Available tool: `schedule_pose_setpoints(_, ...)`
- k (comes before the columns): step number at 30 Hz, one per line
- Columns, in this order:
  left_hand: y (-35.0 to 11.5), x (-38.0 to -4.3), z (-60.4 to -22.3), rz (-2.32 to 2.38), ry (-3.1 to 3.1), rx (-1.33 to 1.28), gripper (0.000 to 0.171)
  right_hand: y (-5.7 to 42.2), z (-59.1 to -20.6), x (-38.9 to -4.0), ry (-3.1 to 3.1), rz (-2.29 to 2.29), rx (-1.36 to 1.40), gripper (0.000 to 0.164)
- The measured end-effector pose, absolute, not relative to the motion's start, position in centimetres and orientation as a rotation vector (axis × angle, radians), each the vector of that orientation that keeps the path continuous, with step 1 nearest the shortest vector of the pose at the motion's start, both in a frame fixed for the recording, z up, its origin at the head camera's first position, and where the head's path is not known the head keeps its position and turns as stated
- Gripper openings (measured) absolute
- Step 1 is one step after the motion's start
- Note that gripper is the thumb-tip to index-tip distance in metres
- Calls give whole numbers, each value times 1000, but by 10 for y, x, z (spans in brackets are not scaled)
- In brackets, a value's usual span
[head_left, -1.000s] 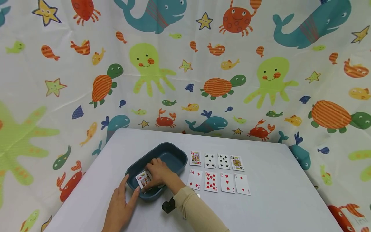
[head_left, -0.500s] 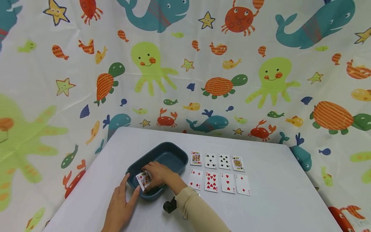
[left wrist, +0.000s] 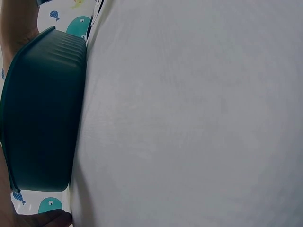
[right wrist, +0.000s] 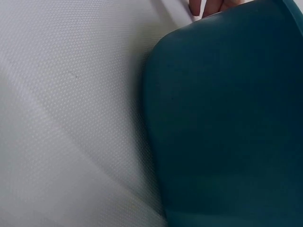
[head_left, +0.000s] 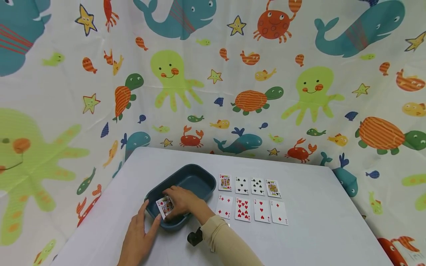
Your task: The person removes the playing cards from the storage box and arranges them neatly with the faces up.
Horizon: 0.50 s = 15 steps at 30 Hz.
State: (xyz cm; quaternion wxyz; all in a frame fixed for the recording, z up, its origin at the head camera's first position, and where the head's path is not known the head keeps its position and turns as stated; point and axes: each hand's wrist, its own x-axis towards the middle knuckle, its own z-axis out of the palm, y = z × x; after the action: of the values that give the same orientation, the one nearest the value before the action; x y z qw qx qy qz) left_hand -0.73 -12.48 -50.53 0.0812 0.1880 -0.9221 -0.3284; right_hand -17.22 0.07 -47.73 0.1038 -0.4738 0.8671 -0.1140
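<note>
A dark teal plastic bin (head_left: 196,181) stands on the white table, angled to the left. Inside its near-left end lies a face card with a red diamond corner (head_left: 163,207). My right hand (head_left: 181,201) reaches over the near side into the bin, fingers curled at the cards, thumb low at the face card's edge. My left hand (head_left: 138,234) touches the bin's near-left end, its thumb and forefinger spread along the rim. Both wrist views are filled largely by the bin's outer wall (left wrist: 45,113), and the fingers of my right hand are hidden there.
To the bin's right lie two rows of face-up playing cards, black suits and kings such as the king (head_left: 273,188) behind, red cards such as the ten of hearts (head_left: 243,209) in front. A small black object (head_left: 194,237) shows by my right sleeve. A sea-animal curtain (head_left: 213,74) hangs behind.
Over the last second my right hand shifts slightly left and its fingers draw closer over the cards in the bin. My left hand stays at the rim. The rows of cards stay put.
</note>
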Motion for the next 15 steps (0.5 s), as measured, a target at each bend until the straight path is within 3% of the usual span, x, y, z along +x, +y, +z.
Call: schedule_pose_setpoints(15,-125,-7,-507,-971,-2744,570,80,14,-472,-179,2470,-656,-1432,79)
